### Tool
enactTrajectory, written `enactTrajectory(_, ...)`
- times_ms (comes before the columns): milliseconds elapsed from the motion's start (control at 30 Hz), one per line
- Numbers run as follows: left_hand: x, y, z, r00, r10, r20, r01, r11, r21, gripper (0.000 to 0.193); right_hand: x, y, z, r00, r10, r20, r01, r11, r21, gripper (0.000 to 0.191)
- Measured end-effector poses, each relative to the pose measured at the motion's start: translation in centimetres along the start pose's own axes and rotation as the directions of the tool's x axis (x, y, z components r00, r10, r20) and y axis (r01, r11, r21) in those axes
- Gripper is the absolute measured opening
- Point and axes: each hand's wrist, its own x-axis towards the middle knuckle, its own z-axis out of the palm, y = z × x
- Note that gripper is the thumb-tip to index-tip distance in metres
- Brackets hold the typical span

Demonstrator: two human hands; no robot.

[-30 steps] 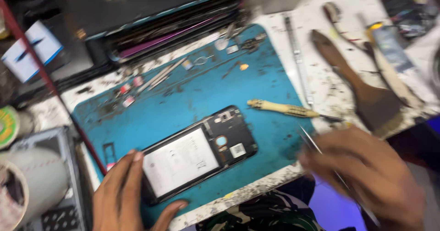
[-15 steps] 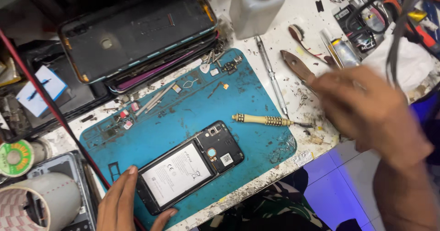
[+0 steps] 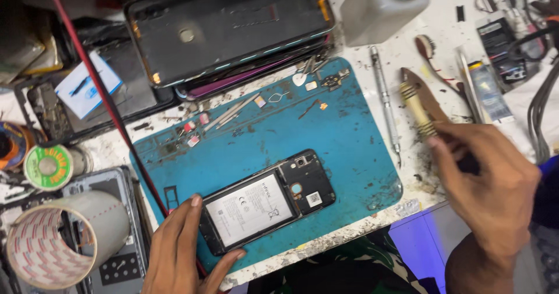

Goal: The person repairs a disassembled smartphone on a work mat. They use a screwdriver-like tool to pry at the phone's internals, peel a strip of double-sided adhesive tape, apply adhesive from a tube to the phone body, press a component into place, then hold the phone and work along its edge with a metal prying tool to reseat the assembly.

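Left hand lies flat and spread on the near-left end of the opened phone, thumb along its near edge and forefinger at its far-left corner, pinning it down rather than gripping it. That phone lies back-up, cover off, white battery showing, on the near half of the blue work mat. Right hand, to the right of the mat, is closed around the dark end of a yellow-handled screwdriver, whose handle points away over a wooden-handled brush on the desk. Between mat and brush lies a slim metal driver. Small screws and parts sit along the mat's far edge, a stack of phone panels beyond it. Left of the mat stand a tape roll and a solder spool.
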Motion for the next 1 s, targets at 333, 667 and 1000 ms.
enactTrajectory(333,0.4,0.3,-1.0,0.998,0.033,0.053,-0.032,0.999,-0.01,0.104,1.6,-5.3,2.9,0.987,-0.161,0.017,0.16,0.985,0.059,0.019)
enactTrajectory(667,0.1,0.4,-2.2,0.996,0.058,0.073,-0.055,0.997,-0.05,0.102,6.1,-6.9,4.8,0.854,-0.483,0.195,0.475,0.876,0.089,0.017)
enactTrajectory(1000,0.2,0.4,-3.8,0.994,0.014,0.113,-0.002,0.995,-0.104,0.092,6.2,-8.8,6.5,0.919,-0.319,0.233,0.278,0.941,0.19,0.031)
